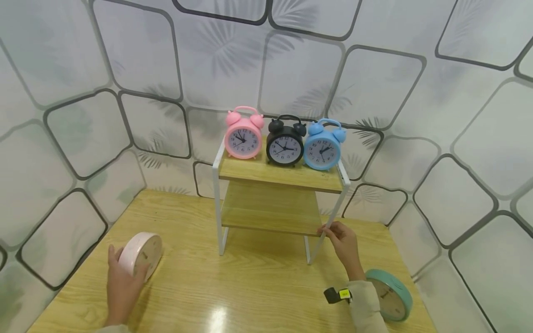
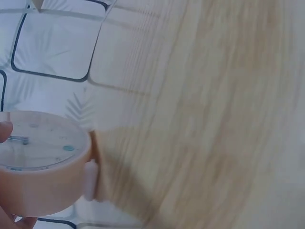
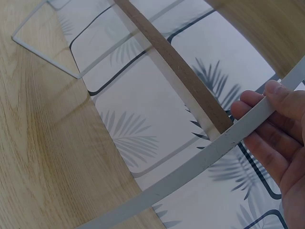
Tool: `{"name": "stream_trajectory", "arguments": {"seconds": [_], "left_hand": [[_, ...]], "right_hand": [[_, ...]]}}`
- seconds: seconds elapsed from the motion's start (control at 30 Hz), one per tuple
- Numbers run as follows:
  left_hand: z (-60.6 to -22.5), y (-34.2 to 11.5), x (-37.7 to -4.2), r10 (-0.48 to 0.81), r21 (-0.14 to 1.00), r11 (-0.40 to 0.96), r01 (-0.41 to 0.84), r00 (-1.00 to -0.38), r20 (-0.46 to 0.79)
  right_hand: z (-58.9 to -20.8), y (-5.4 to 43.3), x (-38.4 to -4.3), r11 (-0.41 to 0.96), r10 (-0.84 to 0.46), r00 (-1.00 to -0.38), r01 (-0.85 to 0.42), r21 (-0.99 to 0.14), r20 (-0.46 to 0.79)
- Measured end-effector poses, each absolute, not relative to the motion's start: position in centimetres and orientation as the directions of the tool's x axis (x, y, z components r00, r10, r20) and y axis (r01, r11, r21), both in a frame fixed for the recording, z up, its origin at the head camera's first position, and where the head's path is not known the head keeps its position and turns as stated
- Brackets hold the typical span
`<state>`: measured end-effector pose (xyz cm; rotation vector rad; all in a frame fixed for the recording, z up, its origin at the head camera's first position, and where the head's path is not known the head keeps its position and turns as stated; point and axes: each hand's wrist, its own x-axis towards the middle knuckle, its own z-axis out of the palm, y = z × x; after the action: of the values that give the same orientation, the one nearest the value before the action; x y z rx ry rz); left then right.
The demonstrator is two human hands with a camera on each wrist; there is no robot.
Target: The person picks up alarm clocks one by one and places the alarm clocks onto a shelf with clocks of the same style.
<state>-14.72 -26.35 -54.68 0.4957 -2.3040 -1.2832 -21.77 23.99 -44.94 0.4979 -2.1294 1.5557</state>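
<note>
My left hand [image 1: 123, 290] grips a round pale-pink clock [image 1: 140, 255] at the table's left, thumb over its face and fingers behind. In the left wrist view the pink clock [image 2: 45, 191] stands on small feet, and only a thumb and fingertips show at the edge. With thumb and fingers, my right hand [image 1: 343, 243] pinches the white front right leg of a two-tier wooden shelf [image 1: 270, 217]. The right wrist view shows that hand [image 3: 281, 129] around the flat metal leg [image 3: 205, 157], beside the lower board's end. Along the top board stand a pink [image 1: 243, 138], a black [image 1: 285, 147] and a blue twin-bell alarm clock [image 1: 322, 150].
A round green clock [image 1: 389, 296] stands at the table's right, partly behind my right sleeve [image 1: 366, 305]. Patterned walls [image 1: 137, 55] enclose the wooden table [image 1: 187, 286] at the back and sides. The shelf stands near the back wall.
</note>
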Motion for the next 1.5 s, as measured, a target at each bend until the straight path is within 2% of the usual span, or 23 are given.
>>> {"name": "stream_trajectory", "arguments": {"seconds": [0.2, 0.4, 0.67, 1.3, 1.5], "left_hand": [[-56.0, -25.5, -14.4, -0.635, 0.941, 0.316, -0.123, -0.764, 0.114], [-56.8, -24.7, -14.6, -0.708, 0.964, 0.225, -0.14, -0.703, 0.063], [-56.9, -23.7, -14.7, -0.77, 0.975, 0.135, -0.178, -0.638, -0.01], [-58.3, -22.0, -15.5, -0.862, 0.99, 0.069, -0.126, -0.507, -0.004], [-58.3, -22.0, -15.5, -0.866, 0.989, 0.094, -0.116, -0.5, 0.024]], "right_hand": [[-46.2, 24.6, -22.6, 0.277, -0.031, -0.814, -0.564, -0.778, 0.58], [-47.3, 25.3, -23.4, 0.264, -0.043, -0.818, -0.563, -0.783, 0.573], [-45.8, 24.5, -22.3, 0.246, -0.028, -0.823, -0.556, -0.794, 0.567], [-45.0, 24.1, -21.7, 0.284, -0.014, -0.835, -0.531, -0.798, 0.55], [-45.0, 24.1, -21.7, 0.276, -0.011, -0.842, -0.52, -0.808, 0.539]]}}
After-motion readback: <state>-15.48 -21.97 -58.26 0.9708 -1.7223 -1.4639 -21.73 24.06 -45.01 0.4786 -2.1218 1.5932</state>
